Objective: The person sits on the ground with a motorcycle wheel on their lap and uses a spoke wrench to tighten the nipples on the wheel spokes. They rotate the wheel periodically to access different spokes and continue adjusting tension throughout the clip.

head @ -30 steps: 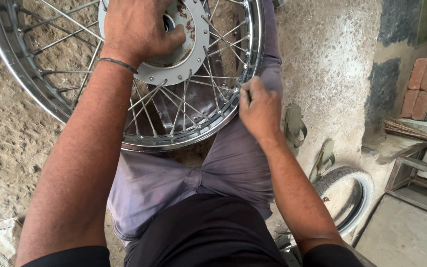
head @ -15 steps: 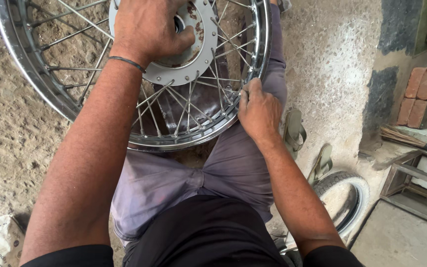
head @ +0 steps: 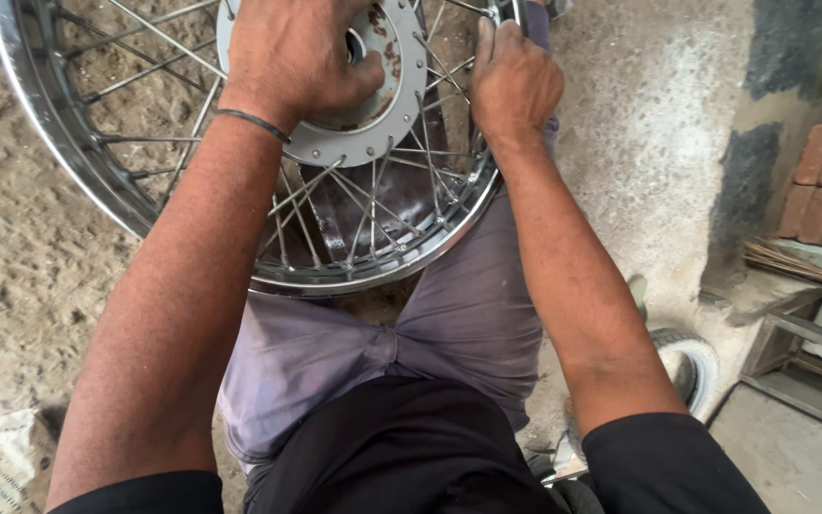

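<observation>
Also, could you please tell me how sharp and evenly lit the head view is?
Head view: soft daylight, no hard shadows; glare streaks along the chrome rim; left hand on the hub plate and right hand are sharp; the tyre looks slightly soft.

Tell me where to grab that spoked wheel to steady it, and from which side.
Probably best at two places, as the hands show: the left hand pressed from above on the flat hub plate, and the right hand with its grip on the chrome rim at the near right edge. The wheel lies tilted across the lap, so both parts face upward.
</observation>
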